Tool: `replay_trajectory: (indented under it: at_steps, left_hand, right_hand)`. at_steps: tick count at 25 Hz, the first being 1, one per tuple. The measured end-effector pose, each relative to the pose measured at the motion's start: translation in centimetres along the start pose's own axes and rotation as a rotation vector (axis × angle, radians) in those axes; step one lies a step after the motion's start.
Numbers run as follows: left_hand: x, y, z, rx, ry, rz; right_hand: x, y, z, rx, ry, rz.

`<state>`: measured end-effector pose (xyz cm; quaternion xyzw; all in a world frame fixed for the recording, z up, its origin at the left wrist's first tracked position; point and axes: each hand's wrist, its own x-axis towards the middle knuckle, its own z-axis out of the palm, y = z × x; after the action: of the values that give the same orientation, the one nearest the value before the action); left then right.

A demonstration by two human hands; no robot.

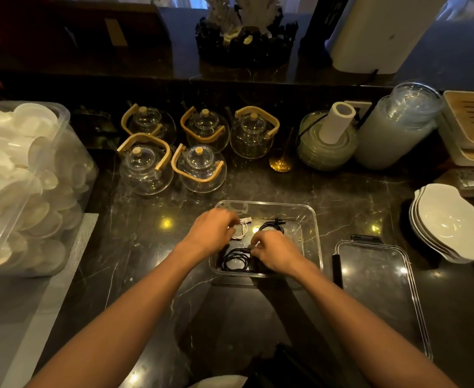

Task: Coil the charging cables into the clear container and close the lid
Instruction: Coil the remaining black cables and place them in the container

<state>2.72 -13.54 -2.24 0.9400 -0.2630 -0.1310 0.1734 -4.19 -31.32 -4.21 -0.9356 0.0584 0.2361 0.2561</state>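
No text, label, brand or number is legible on anything.

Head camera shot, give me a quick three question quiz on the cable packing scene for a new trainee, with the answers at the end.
1. True or false: the lid is already clipped onto the clear container.
2. Multiple choice: where does the lid lie? A, on the counter to the right of the container. B, on top of the glass teapots. C, under the stack of white bowls.
3. Short answer: which colours of cable are in the container?

Key
1. False. The container is open, with the left hand and right hand reaching into it.
2. A.
3. Black and white: a white cable by the left hand, a black cable coil at the near left, another black cable farther back.
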Motion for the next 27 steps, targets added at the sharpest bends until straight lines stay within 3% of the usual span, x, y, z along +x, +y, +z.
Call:
replay_trajectory:
  at_steps: [3, 7, 12, 15, 17, 20, 23, 27]
  left_hand:
    - [-0.7, -0.6, -0.1, -0.078, 0.065, -0.035]
    - [-1.0, -0.6, -0.1, -0.039, -0.034, -0.018]
    - [-1.1, -1.0, 0.4, -0.088, -0.019, -0.027]
    - [-1.5, -1.1, 0.4, -0.209, 0.029, -0.06]
    - [-1.8, -1.4, 0.0, -0.37, 0.105, -0.127]
    - [-2.7, -1.6, -1.0, -0.724, 0.213, -0.237]
    - [-3.2, -0.3, -2.2, -0.973, 0.096, -0.271]
    - [-3.1, 1.5, -3.7, -1.371, 0.011, -0.311]
  right_hand:
    - [0.7, -1.5, 0.8, -0.185, -0.002, -0.082]
    - [1.4, -3.0, 1.4, -0.35, -0.046, -0.129]
    - [2.0, -3.9, 1.4, -0.364, -0.166, -0.154]
    - [2.3, -3.6, 2.1, -0.349, -0.158, -0.158]
    - [2.3, -3.1, 1.2, -0.233, -0.169, -0.162]
    - [1.5, -2.6, -2.6, 0.152, -0.135, -0.155]
    - [-0.2, -2.9, -6.4, 0.503, -0.085, -0.114]
    - [-1.7, -3.0, -8.4, 0.714, 0.019, -0.092]
